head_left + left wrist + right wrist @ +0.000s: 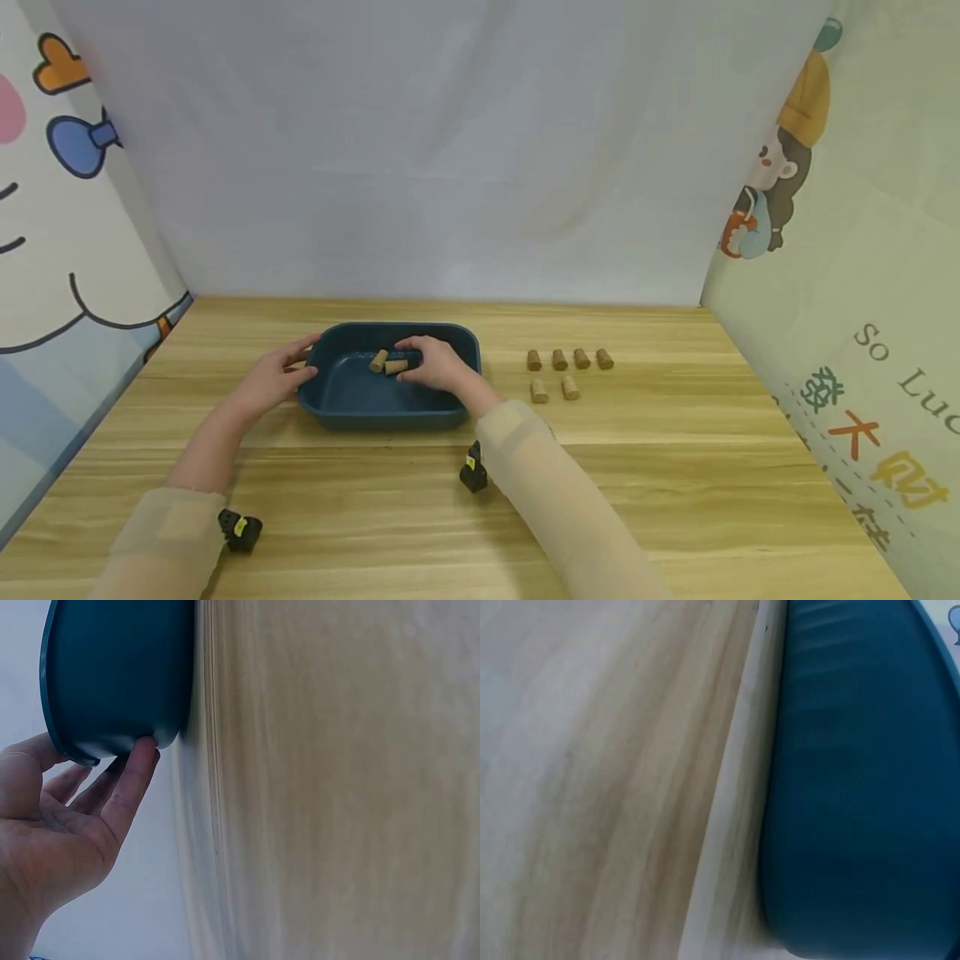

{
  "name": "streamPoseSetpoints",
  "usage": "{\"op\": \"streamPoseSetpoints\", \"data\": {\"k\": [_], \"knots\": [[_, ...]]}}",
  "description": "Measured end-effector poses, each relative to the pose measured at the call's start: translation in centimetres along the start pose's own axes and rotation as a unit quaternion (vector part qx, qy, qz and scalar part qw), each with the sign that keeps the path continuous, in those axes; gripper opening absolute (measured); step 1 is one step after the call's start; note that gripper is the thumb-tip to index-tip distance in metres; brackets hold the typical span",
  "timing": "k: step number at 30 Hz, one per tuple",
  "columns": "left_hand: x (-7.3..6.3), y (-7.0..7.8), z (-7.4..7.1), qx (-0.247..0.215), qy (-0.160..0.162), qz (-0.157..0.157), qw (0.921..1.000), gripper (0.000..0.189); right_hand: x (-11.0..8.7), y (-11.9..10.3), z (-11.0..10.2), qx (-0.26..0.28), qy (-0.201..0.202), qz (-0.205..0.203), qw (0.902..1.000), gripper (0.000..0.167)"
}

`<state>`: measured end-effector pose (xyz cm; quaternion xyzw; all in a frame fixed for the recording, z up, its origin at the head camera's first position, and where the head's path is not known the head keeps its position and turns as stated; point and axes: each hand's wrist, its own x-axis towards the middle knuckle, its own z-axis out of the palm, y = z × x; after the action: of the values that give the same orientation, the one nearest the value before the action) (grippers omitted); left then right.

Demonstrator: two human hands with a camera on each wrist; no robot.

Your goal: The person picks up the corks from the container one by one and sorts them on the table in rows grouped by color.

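A dark blue rectangular basin (390, 421) stands on the wooden table. My left hand (273, 379) is at its left end, fingers spread and resting against the outer wall, as the left wrist view of the hand (75, 817) also shows. My right hand (438, 364) reaches over the front right into the basin, thumb and fingers apart. Just left of its fingertips lies a cork stopper (396, 367) on its side. A second cork stopper (378, 361) leans at a slant beside it. In the right wrist view the basin's wall (862, 787) hides the right hand.
Right of the basin, several darker cork stoppers (559, 360) stand in a row. Two paler cork stoppers (539, 391) stand in front of them. A white cloth (450, 167) closes off the table's back, and printed panels (847, 333) rise at the sides.
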<state>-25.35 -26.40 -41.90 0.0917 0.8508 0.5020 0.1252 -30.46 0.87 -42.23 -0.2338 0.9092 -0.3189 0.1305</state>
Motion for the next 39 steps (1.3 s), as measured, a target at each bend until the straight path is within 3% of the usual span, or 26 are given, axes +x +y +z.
{"op": "streamPoseSetpoints", "data": {"k": [11,28,39], "knots": [[0.09,-0.02,0.15,-0.003,0.002,0.001,1.0000,0.061,0.03,-0.01,0.31,-0.020,-0.025,0.007,0.9995,0.045],[0.25,-0.01,0.26,-0.007,0.006,0.004,1.0000,0.061,0.23,0.31,0.60,-0.049,-0.002,-0.010,0.9987,0.008],[0.14,-0.03,0.21,-0.006,0.001,0.000,1.0000,0.062,0.08,0.22,0.73,-0.059,-0.006,-0.002,0.9982,0.010]]}}
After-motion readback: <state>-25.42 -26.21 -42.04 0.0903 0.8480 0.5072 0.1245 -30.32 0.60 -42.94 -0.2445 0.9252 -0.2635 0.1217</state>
